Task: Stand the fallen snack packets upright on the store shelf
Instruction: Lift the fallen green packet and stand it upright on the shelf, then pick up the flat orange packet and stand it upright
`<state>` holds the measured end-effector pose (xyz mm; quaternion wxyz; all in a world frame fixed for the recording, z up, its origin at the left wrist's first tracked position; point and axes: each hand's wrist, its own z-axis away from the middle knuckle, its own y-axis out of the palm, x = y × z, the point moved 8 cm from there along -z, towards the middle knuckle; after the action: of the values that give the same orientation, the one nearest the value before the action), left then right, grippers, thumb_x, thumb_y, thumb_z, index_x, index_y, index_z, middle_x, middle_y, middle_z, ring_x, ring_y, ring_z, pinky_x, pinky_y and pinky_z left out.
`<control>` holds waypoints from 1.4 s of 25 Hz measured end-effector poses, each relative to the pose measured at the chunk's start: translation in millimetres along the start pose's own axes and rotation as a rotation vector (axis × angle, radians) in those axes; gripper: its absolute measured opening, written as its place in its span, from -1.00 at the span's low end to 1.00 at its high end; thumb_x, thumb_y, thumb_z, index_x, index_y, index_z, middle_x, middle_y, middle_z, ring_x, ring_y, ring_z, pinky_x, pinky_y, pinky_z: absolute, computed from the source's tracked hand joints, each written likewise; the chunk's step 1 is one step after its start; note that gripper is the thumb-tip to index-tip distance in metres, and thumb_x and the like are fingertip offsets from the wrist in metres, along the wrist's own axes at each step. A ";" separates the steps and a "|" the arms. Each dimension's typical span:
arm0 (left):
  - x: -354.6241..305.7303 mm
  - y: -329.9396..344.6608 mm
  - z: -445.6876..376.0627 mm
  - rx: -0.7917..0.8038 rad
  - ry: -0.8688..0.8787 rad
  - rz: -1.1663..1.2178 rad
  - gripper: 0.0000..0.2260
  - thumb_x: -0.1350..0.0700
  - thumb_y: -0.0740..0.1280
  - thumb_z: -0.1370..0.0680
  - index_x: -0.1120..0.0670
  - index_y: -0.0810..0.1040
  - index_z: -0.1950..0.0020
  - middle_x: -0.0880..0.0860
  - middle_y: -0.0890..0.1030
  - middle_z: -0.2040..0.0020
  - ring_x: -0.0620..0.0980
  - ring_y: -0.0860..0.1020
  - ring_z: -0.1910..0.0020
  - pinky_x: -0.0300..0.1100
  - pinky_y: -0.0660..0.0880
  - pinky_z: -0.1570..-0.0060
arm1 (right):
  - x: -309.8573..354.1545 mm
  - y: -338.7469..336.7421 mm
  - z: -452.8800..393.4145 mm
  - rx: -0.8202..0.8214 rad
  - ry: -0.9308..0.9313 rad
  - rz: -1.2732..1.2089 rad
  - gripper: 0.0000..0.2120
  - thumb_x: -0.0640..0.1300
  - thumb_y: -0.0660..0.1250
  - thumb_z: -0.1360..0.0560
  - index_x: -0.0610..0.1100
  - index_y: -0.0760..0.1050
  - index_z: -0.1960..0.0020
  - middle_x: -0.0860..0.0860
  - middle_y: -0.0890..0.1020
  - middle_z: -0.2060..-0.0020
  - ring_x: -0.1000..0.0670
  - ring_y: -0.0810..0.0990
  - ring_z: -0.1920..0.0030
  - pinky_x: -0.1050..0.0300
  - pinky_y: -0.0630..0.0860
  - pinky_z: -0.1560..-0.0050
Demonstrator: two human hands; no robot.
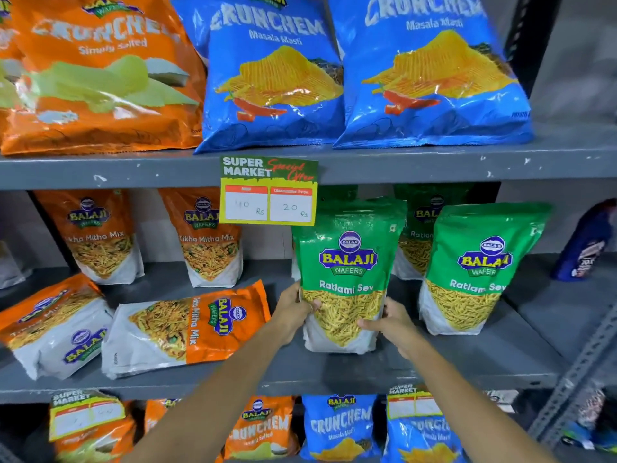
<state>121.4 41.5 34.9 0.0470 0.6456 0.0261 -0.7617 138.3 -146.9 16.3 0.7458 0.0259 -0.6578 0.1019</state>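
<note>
A green Ratlami Sev packet (347,262) stands upright on the middle shelf (334,372), near its front. My left hand (293,312) grips its lower left edge and my right hand (390,324) grips its lower right corner. Left of it an orange Tikha Mitha Mix packet (187,325) lies flat on its side. Another orange packet (50,325) lies flat at the far left. Two orange packets (96,235) (207,238) stand at the back. A second green packet (474,269) stands to the right, with a third green packet (417,228) behind.
Large orange (93,71) and blue Crunchem bags (273,71) fill the top shelf. A price tag (268,190) hangs from its edge. More Crunchem bags (337,426) sit on the bottom shelf. A dark blue packet (584,242) leans at the far right beside a metal upright (574,372).
</note>
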 end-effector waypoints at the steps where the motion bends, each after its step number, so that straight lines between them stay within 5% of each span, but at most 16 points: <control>1: 2.5 1.1 -3.9 -0.011 0.002 0.000 -0.64 0.43 0.21 -0.50 0.20 0.43 -0.27 0.19 0.55 -0.22 0.08 0.50 -0.15 0.04 0.46 -0.22 | -2.3 -0.7 -3.8 -0.015 -0.010 0.001 -0.63 -0.42 0.44 -0.31 -0.11 0.45 0.00 -0.07 0.60 0.04 0.04 0.57 0.06 0.17 0.50 0.08; 6: 10.4 3.5 -14.5 -0.069 0.011 0.030 -0.63 0.42 0.20 -0.51 0.19 0.42 -0.28 0.19 0.54 -0.24 0.14 0.48 -0.24 0.12 0.44 -0.27 | -11.5 -1.5 -19.1 0.018 -0.040 0.018 -0.53 -0.38 0.44 -0.32 -0.11 0.37 -0.14 -0.13 0.56 -0.14 -0.03 0.53 -0.07 0.12 0.45 -0.02; 9: 7.0 -10.1 -16.6 -0.158 0.007 0.045 -0.63 0.43 0.20 -0.48 0.18 0.44 -0.24 0.12 0.57 -0.12 0.10 0.51 -0.16 0.04 0.52 -0.13 | -5.7 -13.0 -11.5 -0.262 -0.207 0.179 -0.38 -0.36 0.37 -0.33 -0.18 0.19 -0.31 -0.16 0.42 -0.27 -0.15 0.41 -0.26 -0.10 0.40 -0.22; 11: -3.0 -26.3 -13.2 -0.231 0.046 0.052 -0.71 0.40 0.18 -0.48 0.17 0.48 -0.13 0.06 0.58 0.03 0.01 0.53 0.00 -0.13 0.48 0.11 | 12.6 -16.7 11.5 -0.520 -0.441 0.348 -0.48 -0.30 0.34 -0.29 -0.18 0.24 -0.19 -0.23 0.45 -0.12 -0.21 0.44 -0.12 -0.13 0.45 -0.09; 13: -14.9 -51.5 -8.4 -0.327 0.092 0.039 -0.78 0.35 0.18 -0.50 0.15 0.51 -0.06 0.05 0.57 0.10 -0.03 0.53 0.09 -0.14 0.43 0.14 | 30.4 -7.3 32.9 -0.683 -0.651 0.562 -0.67 -0.21 0.27 -0.25 -0.16 0.26 0.02 -0.26 0.49 0.09 -0.19 0.42 0.03 -0.05 0.39 0.04; 19: -34.6 -143.6 0.3 -0.480 0.107 -0.137 -0.85 0.28 0.22 -0.50 0.14 0.57 0.08 0.11 0.54 0.06 0.04 0.48 0.11 -0.13 0.44 0.09 | 52.7 61.0 56.4 -0.727 -0.949 0.898 -0.78 -0.16 0.19 -0.31 -0.21 0.33 0.08 -0.25 0.58 0.22 -0.09 0.36 0.11 0.05 0.31 0.08; 24: -40.8 -241.4 8.4 -0.542 0.086 -0.411 -0.81 0.25 0.32 -0.45 0.25 0.63 -0.02 0.26 0.65 -0.04 0.22 0.59 -0.08 0.01 0.51 -0.10 | 51.3 138.3 53.7 -0.545 -0.824 0.989 -0.85 -0.15 0.19 -0.31 -0.11 0.40 0.12 -0.10 0.58 0.25 -0.10 0.49 0.23 0.07 0.37 0.16; 27: -37.1 -279.3 1.7 -0.407 0.074 -0.722 -0.78 0.24 0.32 -0.48 0.26 0.59 -0.09 0.24 0.62 -0.11 0.23 0.54 -0.14 -0.06 0.47 -0.04 | 40.9 193.0 47.7 -0.348 -0.710 0.939 -0.83 -0.14 0.15 -0.37 -0.11 0.46 0.10 -0.06 0.60 0.20 -0.12 0.57 0.18 -0.02 0.53 0.16; 30: -29.2 -302.4 -4.9 -0.214 0.012 -1.044 -0.91 0.17 0.26 -0.53 0.06 0.53 0.01 0.12 0.59 -0.10 0.12 0.45 -0.09 -0.25 0.42 0.01 | 29.3 239.7 44.2 -0.228 -0.509 0.836 -0.82 -0.12 0.19 -0.47 -0.13 0.44 -0.04 -0.09 0.63 0.04 -0.11 0.58 -0.01 0.02 0.51 0.05; 35: -7.2 -328.7 -21.9 -0.134 -0.035 -1.275 -0.44 -0.09 0.30 -0.47 0.10 0.33 -0.42 0.13 0.41 -0.42 0.16 0.38 -0.38 -0.05 0.35 -0.33 | -9.6 287.9 37.1 -0.183 -0.059 0.579 -0.62 0.05 0.27 -0.47 -0.11 0.31 -0.19 -0.10 0.64 0.01 -0.14 0.64 0.02 0.03 0.58 0.11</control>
<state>109.4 370.8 31.5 -0.3746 0.4866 0.4515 -0.6473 47.4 127.1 -15.6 0.6654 -0.2270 -0.6658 0.2499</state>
